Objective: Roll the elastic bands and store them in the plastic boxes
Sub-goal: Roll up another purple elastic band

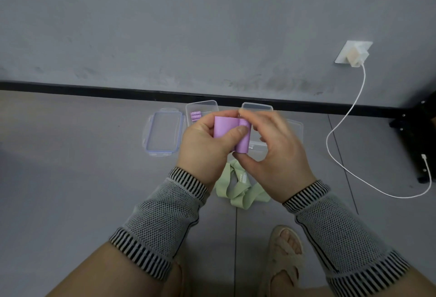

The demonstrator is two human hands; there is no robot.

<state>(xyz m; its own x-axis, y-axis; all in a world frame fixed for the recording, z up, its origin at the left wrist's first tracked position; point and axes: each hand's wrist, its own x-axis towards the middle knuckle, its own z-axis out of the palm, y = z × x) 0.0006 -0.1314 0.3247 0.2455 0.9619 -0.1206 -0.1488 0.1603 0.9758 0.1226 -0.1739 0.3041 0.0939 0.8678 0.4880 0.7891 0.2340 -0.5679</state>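
Both hands, left hand (207, 145) & right hand (271, 152), pinch 1 half-rolled purple band (226, 129) w/ curled fingers above the floor (70, 167), 1 green band (238, 190) loose beneath, 2 open boxes (201, 105) far, 1 lid (162, 134) left.
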